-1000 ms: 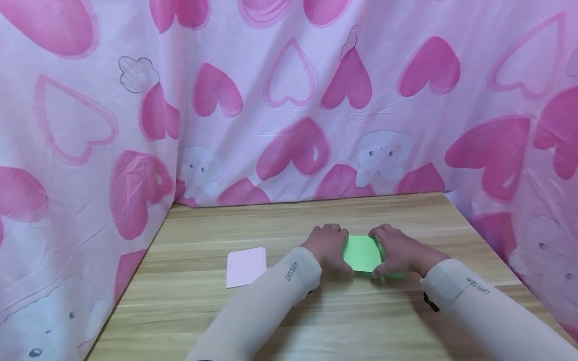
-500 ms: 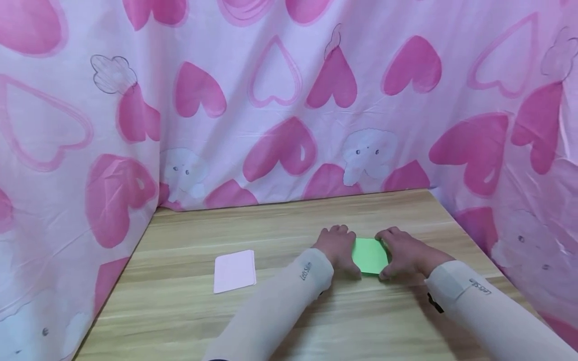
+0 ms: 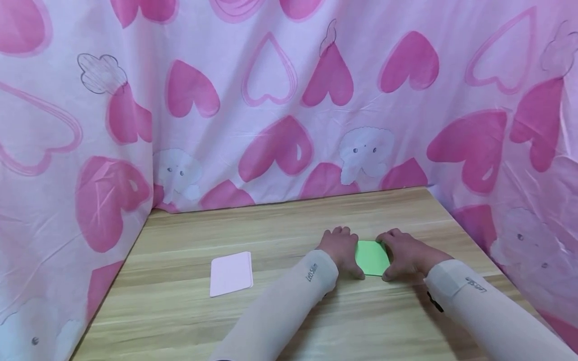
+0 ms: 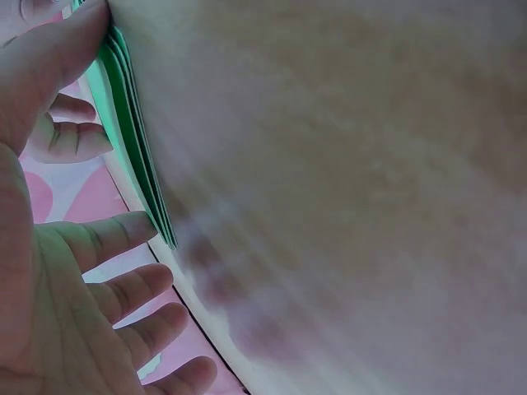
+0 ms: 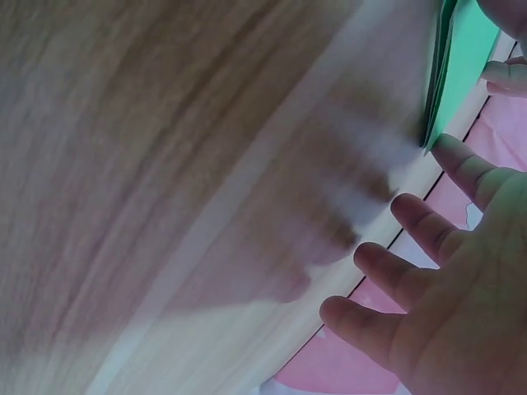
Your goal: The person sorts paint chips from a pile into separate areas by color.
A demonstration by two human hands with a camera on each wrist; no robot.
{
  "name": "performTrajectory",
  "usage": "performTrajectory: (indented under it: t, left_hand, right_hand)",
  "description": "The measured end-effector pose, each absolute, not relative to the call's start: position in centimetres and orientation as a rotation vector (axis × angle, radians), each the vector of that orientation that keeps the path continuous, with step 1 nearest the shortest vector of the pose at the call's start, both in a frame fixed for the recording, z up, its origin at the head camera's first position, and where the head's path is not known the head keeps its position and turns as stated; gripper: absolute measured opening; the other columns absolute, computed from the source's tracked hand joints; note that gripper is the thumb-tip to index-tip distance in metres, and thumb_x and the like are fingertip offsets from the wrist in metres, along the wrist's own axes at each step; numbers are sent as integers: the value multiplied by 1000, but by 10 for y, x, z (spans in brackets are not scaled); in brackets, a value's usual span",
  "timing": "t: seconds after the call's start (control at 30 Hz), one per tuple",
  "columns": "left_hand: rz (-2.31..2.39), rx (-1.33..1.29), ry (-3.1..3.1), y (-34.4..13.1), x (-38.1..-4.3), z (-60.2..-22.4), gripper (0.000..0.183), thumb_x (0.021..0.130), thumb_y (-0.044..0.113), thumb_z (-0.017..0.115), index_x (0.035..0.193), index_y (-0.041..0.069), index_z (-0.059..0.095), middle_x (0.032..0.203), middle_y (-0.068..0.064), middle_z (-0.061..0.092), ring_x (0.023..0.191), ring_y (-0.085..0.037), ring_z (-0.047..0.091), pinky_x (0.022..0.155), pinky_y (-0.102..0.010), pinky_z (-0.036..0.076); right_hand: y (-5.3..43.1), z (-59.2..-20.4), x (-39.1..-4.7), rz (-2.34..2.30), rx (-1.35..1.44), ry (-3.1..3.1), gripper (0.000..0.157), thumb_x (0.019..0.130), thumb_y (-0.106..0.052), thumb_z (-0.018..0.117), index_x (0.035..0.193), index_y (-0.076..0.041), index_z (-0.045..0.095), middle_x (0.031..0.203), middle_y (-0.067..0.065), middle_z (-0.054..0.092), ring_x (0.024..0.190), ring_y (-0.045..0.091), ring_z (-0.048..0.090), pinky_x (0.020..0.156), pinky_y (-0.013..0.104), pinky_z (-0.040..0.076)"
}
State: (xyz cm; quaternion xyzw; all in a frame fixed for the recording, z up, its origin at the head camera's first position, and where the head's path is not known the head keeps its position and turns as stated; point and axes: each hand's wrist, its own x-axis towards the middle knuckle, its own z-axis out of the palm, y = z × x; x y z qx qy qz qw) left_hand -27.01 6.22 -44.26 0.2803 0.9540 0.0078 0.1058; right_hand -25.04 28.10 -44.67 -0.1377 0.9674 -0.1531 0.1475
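Note:
A small stack of green square paper sheets (image 3: pixel 372 258) lies on the wooden table, right of the middle in the head view. My left hand (image 3: pixel 340 250) holds its left side, thumb at the near corner and index finger at the far corner. Opposite, my right hand (image 3: pixel 406 253) holds the right side in the same way. In the left wrist view the green sheets (image 4: pixel 123 115) show slightly fanned layers at the edge, and the other fingers are spread. The right wrist view shows the index fingertip against a corner of the green sheets (image 5: pixel 461 74).
A stack of pale pink square sheets (image 3: pixel 231 274) lies to the left on the wooden table (image 3: pixel 171 321). A pink curtain (image 3: pixel 271 100) printed with hearts encloses the table at the back and both sides.
The green sheet that stuck out at the lower right is now in line with the stack. Both hands have closed in slightly on it. The head view has shifted a little to the right.

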Motion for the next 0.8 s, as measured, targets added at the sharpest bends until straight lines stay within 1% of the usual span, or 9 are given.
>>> performTrajectory:
  t: [0.23, 0.6, 0.8]
  left_hand:
    - [24, 826, 2819, 63, -268, -441, 87, 68, 74, 86, 137, 27, 62, 126, 6, 60, 125, -17, 52, 112, -40, 45]
    - [16, 816, 2826, 62, -270, -447, 90, 67, 78, 85, 137, 26, 62, 128, 6, 61, 132, -19, 52, 115, -42, 44]
    - [-8, 829, 2828, 60, -269, -446, 90, 69, 79, 82, 136, 25, 61, 125, 6, 60, 128, -17, 52, 112, -41, 45]
  right_hand:
    - [282, -444, -250, -441, -381, 2756, 98, 59, -38, 101, 141, -7, 57, 135, 18, 54, 115, 37, 55, 99, 60, 53]
    - [280, -443, -255, -414, -408, 2738, 98, 60, -35, 100, 142, -7, 55, 131, 17, 55, 111, 35, 57, 98, 58, 54]
    - [280, -442, -257, -436, -400, 2720, 102, 59, -34, 101, 144, -7, 52, 129, 18, 55, 110, 35, 57, 98, 59, 54]
